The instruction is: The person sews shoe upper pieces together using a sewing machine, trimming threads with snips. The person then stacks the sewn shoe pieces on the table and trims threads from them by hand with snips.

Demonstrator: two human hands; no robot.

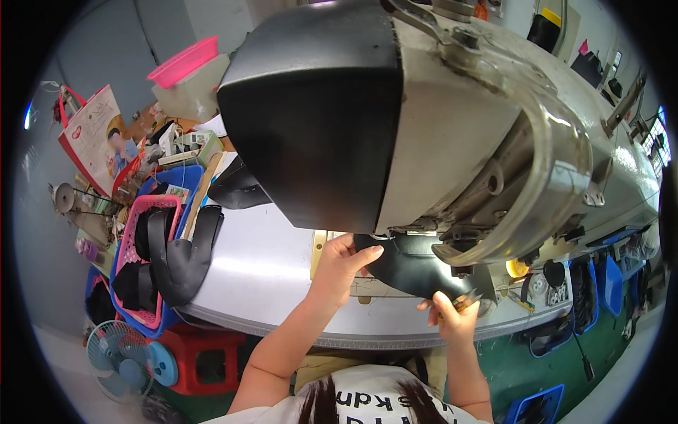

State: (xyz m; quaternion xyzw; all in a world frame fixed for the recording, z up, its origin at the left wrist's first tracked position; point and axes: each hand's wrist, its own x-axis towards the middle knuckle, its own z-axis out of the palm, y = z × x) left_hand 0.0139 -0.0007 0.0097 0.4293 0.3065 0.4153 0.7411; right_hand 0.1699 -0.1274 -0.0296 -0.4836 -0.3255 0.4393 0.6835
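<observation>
Under the machine [318, 141]: a black piece [406, 274], flat and glossy, with a curved near edge, lying on the table [247, 272]; the machine hides its far part.
Left hand [345, 267]: partly closed, grasping the piece by its left edge, thumb on top; the grip of the other fingers is partly hidden.
Right hand [455, 321]: curled around a small tool [466, 302] with a yellowish handle, its metal tip toward the far right; it is by the piece's near edge, and I cannot tell whether they touch.
Table's left end: curved black parts [185, 261], against a pink basket [127, 242] in a blue bin [167, 319].
Floor, near left: a red stool [180, 357] and, left of it, a fan [131, 372].
</observation>
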